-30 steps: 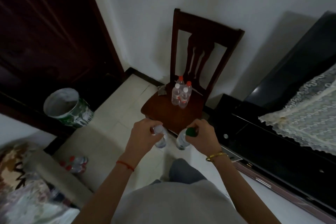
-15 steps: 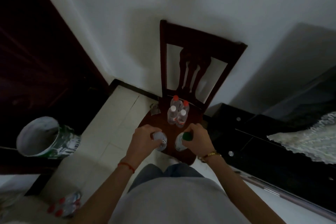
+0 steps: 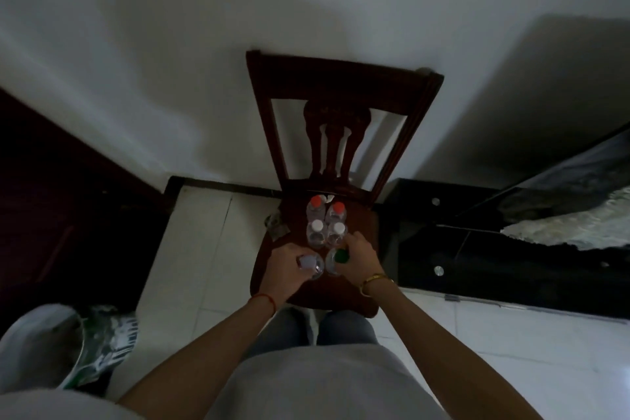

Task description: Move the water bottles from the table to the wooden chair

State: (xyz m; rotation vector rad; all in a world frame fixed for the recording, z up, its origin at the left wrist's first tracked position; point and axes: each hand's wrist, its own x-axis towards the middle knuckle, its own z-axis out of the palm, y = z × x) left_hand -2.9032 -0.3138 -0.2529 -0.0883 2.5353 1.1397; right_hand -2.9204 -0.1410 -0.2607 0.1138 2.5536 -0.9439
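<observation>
A dark wooden chair [image 3: 371,225] stands against the white wall, seen from above. Several clear water bottles stand upright in a tight cluster at the back of its seat: two with red caps [image 3: 316,203] and two with white caps [image 3: 317,226]. My left hand [image 3: 288,266] grips a white-capped bottle [image 3: 311,264] over the seat, just in front of the cluster. My right hand [image 3: 359,257] grips a green-capped bottle [image 3: 335,259] beside it. The two held bottles sit side by side; whether their bases touch the seat is hidden.
A green and white bucket [image 3: 78,348] stands on the tiled floor at the lower left. A dark door [image 3: 68,201] fills the left side. A black glossy cabinet [image 3: 494,242] with a lace cloth [image 3: 572,225] runs along the right, close to the chair.
I have stepped closer, so the chair now lies right below me. Both hands have carried their bottles forward from the seat's front edge to just behind the standing cluster.
</observation>
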